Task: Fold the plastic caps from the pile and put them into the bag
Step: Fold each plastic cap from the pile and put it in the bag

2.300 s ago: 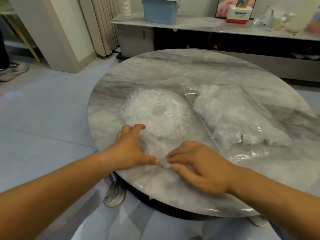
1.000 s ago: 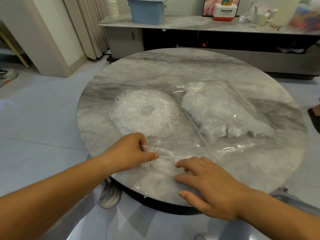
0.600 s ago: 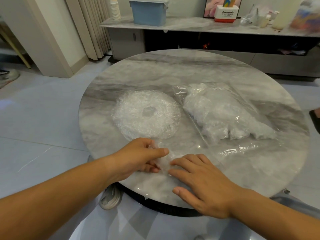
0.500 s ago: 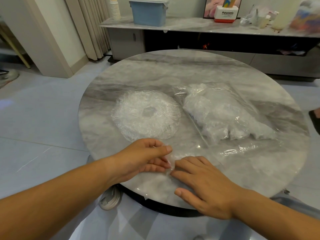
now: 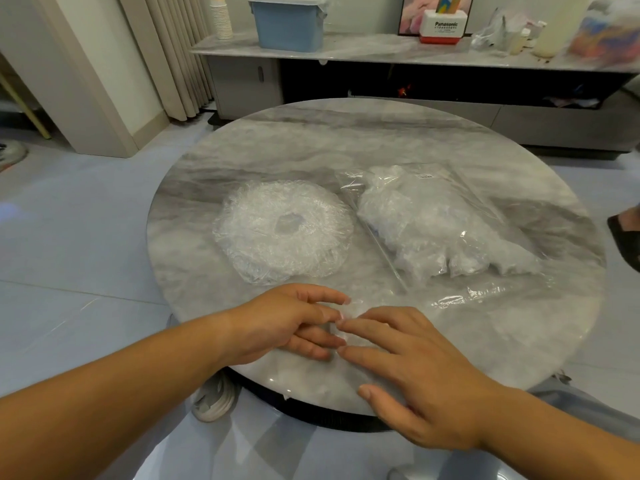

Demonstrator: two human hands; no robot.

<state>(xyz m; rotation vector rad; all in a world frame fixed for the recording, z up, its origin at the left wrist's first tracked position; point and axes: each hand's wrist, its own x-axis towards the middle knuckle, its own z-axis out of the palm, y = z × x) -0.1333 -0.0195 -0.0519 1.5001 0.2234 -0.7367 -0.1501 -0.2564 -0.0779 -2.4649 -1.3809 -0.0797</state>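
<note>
The left hand (image 5: 287,323) and right hand (image 5: 426,382) press a cap (image 5: 346,325) flat on the surface (image 5: 346,150), probably to crease it. Neither grip is closed.

A round grey marble table (image 5: 381,147) is set on a pale tiled floor (image 5: 86,254). Behind it a low cabinet (image 5: 381,51) is placed along the wall, and on its top a blue lidded bin (image 5: 287,27), a stack of paper cups (image 5: 221,17) and a red-and-white box (image 5: 443,27) (marked Panasonic) are ranged. Pleated curtains (image 5: 173,53) are hung at the left. A white shoe (image 5: 211,400) is seen under the table's near edge, and a dark slipper (image 5: 625,237) at the far right.
</note>
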